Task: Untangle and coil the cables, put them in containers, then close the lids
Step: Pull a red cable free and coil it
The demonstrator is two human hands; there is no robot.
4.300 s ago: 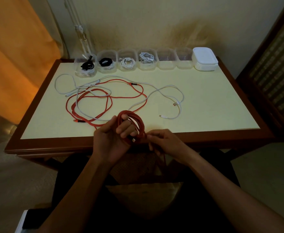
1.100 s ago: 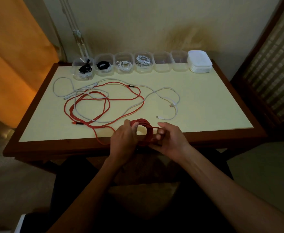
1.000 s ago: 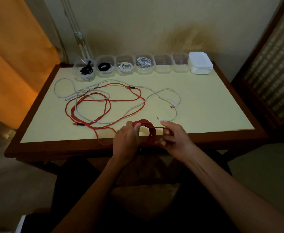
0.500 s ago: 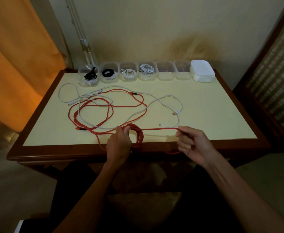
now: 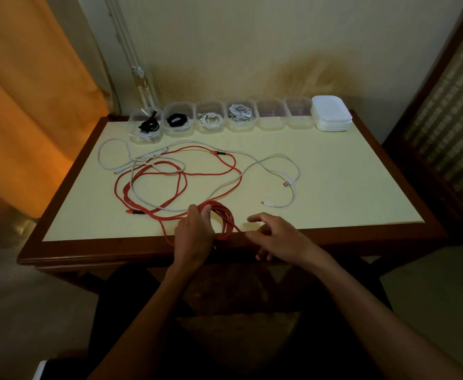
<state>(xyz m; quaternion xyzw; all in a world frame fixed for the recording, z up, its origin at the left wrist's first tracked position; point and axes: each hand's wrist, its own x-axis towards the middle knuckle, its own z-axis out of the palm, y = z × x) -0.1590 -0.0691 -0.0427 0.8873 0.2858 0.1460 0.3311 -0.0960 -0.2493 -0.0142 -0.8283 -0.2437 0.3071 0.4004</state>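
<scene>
My left hand (image 5: 194, 234) grips a coil of red cable (image 5: 225, 220) at the table's near edge, thumb through the loops. My right hand (image 5: 277, 237) hovers just right of the coil with spread, relaxed fingers, holding nothing. The rest of the red cable (image 5: 181, 185) lies in loose loops on the table, tangled with a white cable (image 5: 288, 171). A row of clear containers (image 5: 241, 116) stands along the far edge; the left several hold coiled black or white cables, and two containers (image 5: 285, 116) at the right end are empty. A stack of white lids (image 5: 331, 113) sits beside them.
The table (image 5: 348, 187) has a pale yellow top with a dark wooden rim. An orange curtain (image 5: 27, 91) hangs at the left, and a woven panel (image 5: 449, 86) stands at the right. The wall lies directly behind the containers.
My right hand had pulled a strand of red cable out to the right; now it has let go and come back toward the coil, open. My left hand still holds the coil.
</scene>
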